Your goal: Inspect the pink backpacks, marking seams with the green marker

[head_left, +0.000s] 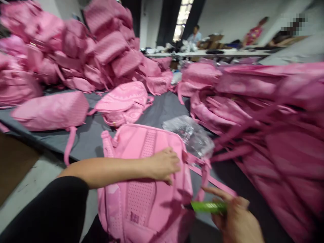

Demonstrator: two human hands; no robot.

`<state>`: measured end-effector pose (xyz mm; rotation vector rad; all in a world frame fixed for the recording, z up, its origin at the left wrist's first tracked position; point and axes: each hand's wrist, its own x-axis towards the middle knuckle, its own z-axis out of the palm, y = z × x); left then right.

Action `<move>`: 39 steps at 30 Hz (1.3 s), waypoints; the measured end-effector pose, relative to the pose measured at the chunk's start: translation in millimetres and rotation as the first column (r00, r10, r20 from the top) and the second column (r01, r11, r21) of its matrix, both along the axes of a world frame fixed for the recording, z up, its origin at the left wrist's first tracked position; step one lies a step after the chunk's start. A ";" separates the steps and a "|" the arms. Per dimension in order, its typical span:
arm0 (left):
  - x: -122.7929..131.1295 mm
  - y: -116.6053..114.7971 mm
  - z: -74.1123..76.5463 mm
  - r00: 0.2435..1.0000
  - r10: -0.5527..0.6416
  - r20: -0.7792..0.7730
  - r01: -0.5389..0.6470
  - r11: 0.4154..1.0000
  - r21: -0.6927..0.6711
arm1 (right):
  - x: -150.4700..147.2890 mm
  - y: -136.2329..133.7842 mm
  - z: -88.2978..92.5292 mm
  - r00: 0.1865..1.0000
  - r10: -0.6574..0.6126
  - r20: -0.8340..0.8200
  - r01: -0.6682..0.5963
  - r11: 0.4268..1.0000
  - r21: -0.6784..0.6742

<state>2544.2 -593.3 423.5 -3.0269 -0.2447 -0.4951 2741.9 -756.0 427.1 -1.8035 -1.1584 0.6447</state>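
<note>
A pink backpack [162, 141] lies in front of me with its padded back panel and straps facing up. My left hand [162, 165] reaches across it, fingers bent and closed on the panel near its right side. In my right hand [235, 216] is a green pen-like tool [209, 206] with a dark tip; its exact kind is blurred. That tip points left, close over the lower right part of the backpack. The index finger stretches out above the tool while the other fingers wrap round it.
Clear plastic wrapping [189, 135] lies beyond the backpack on the grey-covered table [164, 108]. More pink backpacks [124, 103] lie across it, with a tall heap [108, 50] at back left and a stack [273, 135] at right. People [194, 35] are at a far bench [215, 54].
</note>
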 end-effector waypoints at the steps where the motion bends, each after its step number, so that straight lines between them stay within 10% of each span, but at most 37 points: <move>1: -1.8 -3.0 -1.7 0.999 0.036 0.011 -0.036 0.999 -0.002 | -5.5 0.5 4.2 0.982 -0.039 -0.184 0.050 0.997 0.054; 6: -7.3 -3.0 -17.0 0.993 0.021 0.112 -0.023 1.000 0.016 | -29.0 13.6 -8.8 0.856 -0.036 -0.516 0.172 0.961 0.218; 12: -0.2 -8.2 -11.3 0.996 0.082 0.025 -0.082 0.997 0.014 | -52.2 15.8 -31.3 0.946 -0.232 -0.228 0.299 0.896 0.328; 39: -6.1 -17.2 -33.2 0.968 -0.030 0.250 0.015 0.998 0.063 | -59.5 13.6 -38.0 0.991 -0.090 0.097 0.057 0.952 0.301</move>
